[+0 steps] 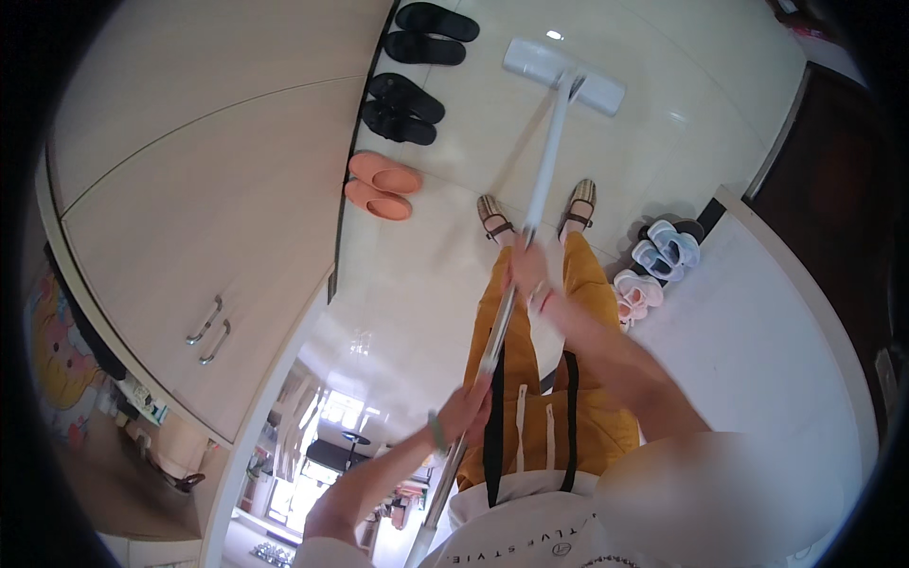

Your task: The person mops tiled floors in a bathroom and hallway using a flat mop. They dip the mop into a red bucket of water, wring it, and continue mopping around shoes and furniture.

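A long-handled flat mop (535, 199) slants away from my body, its wide white head (606, 93) lying on the pale tiled floor ahead of my feet. Lower on the pole, near my waist, my left hand (464, 411) is wrapped round the metal shaft. Farther along, close to where the metal meets the white section, my right hand (528, 265) also grips it, slightly blurred. The mop's near end runs down past my left forearm to the lower edge of the view.
Along the left cabinet (218, 189) stand two pairs of black slippers (424, 47) and a pair of orange clogs (383, 186). To the right, blue-white shoes (668, 251) and pink shoes (638, 295) sit beside a white panel (757, 350). A dark door (833, 218) is at far right.
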Motion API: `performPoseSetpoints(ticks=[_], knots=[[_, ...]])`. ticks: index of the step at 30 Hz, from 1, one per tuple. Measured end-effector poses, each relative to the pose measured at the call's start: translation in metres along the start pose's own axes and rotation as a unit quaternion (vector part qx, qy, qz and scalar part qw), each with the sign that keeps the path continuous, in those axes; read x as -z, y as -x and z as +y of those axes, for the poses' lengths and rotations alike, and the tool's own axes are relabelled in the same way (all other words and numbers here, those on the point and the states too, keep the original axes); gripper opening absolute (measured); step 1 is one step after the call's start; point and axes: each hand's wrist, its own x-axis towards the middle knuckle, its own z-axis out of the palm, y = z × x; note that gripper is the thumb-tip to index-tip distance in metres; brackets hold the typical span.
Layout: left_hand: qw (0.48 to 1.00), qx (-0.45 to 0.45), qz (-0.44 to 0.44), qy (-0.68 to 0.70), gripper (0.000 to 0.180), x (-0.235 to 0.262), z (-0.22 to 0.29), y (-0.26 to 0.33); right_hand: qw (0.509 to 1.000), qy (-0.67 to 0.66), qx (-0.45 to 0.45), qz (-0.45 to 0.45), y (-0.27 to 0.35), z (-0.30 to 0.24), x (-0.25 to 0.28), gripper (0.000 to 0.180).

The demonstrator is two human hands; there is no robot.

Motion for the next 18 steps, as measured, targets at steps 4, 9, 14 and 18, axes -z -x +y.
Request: performPoseSetpoints(ticks=[4, 9, 14, 18], knots=[[0.990, 0.000, -0.108, 0.088, 0.052, -0.026, 0.138, -0.049, 0.994, 0.061, 0.086, 0.036, -0.081, -0.122, 0.050, 0.035], [0.969, -0.030, -0.158, 0.185, 0.043, -0.043, 0.184, -0.057, 0.990, -0.082, 0.094, 0.069, -0.106, -0.177, 0.068, 0.033], [0.984, 0.028, -0.111, 0.137, 0.044, -0.009, 0.073, -0.008, 0.997, 0.001, 0.059, 0.051, -0.027, -0.063, 0.018, 0.038], [0.969, 0.166, -0.048, 0.178, 0.048, -0.005, -0.006, 0.066, 0.996, -0.074, -0.040, -0.037, 0.043, 0.048, -0.013, 0.038]])
